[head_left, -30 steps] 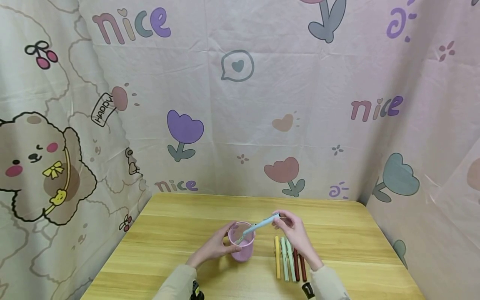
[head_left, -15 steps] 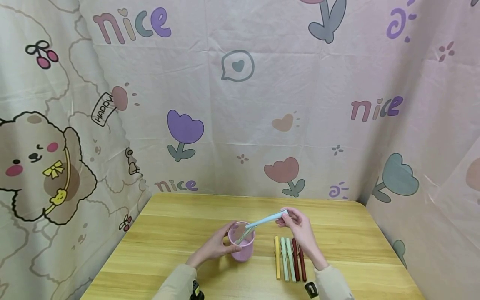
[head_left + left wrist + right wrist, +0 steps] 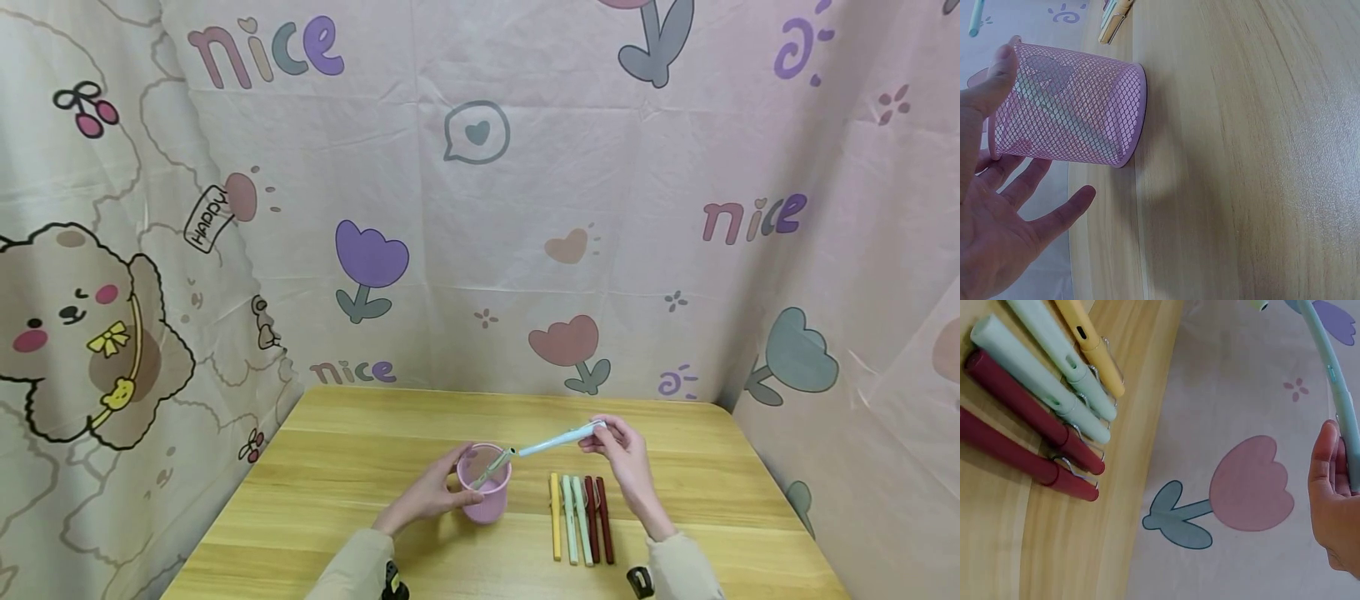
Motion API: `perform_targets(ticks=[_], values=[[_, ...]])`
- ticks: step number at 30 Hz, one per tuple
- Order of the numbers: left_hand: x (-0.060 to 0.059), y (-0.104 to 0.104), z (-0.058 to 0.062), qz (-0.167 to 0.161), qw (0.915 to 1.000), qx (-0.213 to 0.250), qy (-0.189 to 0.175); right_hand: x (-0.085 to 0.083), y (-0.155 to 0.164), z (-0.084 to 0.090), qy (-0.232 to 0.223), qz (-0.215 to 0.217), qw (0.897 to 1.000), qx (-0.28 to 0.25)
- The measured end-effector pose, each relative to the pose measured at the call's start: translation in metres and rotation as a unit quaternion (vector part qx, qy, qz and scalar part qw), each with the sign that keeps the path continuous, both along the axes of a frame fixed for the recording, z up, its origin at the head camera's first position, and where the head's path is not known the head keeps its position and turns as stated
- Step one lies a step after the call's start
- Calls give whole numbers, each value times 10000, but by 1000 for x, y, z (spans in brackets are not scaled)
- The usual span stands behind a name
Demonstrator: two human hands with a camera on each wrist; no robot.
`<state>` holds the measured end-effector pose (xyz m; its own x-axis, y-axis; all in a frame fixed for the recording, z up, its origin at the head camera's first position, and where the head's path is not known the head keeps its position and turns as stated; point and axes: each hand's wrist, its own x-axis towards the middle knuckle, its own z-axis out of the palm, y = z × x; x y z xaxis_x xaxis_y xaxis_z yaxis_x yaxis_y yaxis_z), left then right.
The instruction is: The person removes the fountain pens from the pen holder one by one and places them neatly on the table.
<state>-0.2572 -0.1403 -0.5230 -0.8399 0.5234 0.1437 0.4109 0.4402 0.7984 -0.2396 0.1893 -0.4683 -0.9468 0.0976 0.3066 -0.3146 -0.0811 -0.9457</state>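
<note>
My left hand (image 3: 459, 482) holds a pink mesh cup (image 3: 486, 496) that stands on the wooden table (image 3: 375, 433); in the left wrist view the thumb (image 3: 992, 74) lies on the cup (image 3: 1079, 106) near its rim and the other fingers spread below it. A pale green pen (image 3: 493, 467) leans inside the cup. My right hand (image 3: 606, 433) pinches the end of a light blue pen (image 3: 558, 439) in the air. The pen slants down towards the cup, its tip just outside the rim. The same blue pen (image 3: 1334, 381) shows in the right wrist view.
A row of pens lies right of the cup, below my right hand: one yellow (image 3: 555, 517), two mint green (image 3: 573, 521), two dark red (image 3: 598, 521). Patterned cloth (image 3: 480, 208) walls the table at the back and on both sides.
My right hand has moved to the right and slightly up, drawing the light blue pen out of the cup. The left hand and the cup have stayed put.
</note>
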Motion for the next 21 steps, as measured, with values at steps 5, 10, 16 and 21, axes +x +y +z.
perform_targets(ticks=[5, 10, 16, 21], values=[[-1, 0, -1, 47, 10000, -11, -39, 0, 6, -2, -46, -107, 9998, -148], [-1, 1, -1, 83, 10000, 19, -20, 1, 13, -2, -146, -197, 9994, -249], [-1, 0, -3, 79, 10000, -6, -42, 4, 22, -6, -230, -257, 9990, -269], [-3, -1, -4, 79, 9999, 31, -80, 7, 29, -9, -239, -190, 9987, -404]])
